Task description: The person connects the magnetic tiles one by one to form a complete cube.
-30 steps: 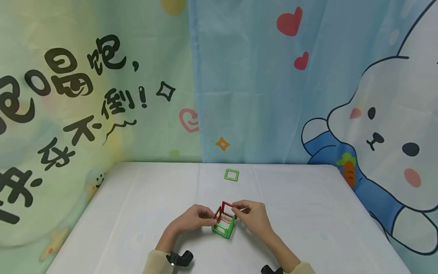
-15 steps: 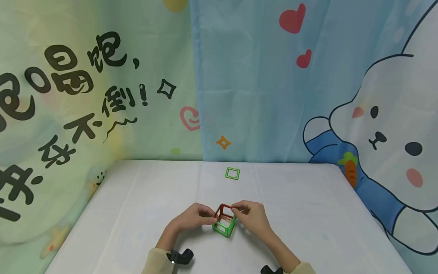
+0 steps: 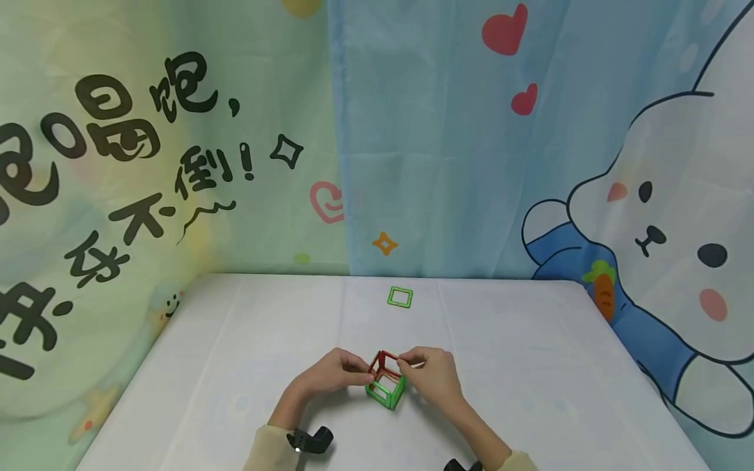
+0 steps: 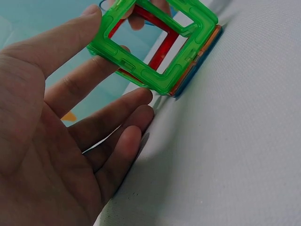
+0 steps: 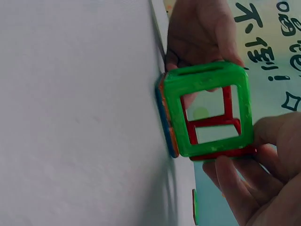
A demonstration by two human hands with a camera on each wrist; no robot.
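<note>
Between the two hands stands an open-topped cube of magnetic tiles (image 3: pixel 381 398), with green frames nearest the person and red frames at the back. In the left wrist view, its base shows an orange layer above a blue layer (image 4: pixel 200 67) on the white table. The left hand (image 3: pixel 336 374) pinches the cube's left side, thumb on the green frame (image 4: pixel 160 82), other fingers spread below. At the rear right corner, the right hand (image 3: pixel 434 376) pinches the red tile (image 5: pixel 221 154) between thumb and fingers. The grips' far sides are partly hidden.
A loose green square tile (image 3: pixel 399 305) lies flat near the back of the white table (image 3: pixel 283 314), behind the cube. A printed curtain (image 3: pixel 412 163) hangs just past the table's back edge. Black wrist cameras (image 3: pixel 315 441) sit on both forearms.
The back red tile has swung in and come down a little, and now meets the left red tile at the corner. The left hand holds still; the right has shifted slightly.
</note>
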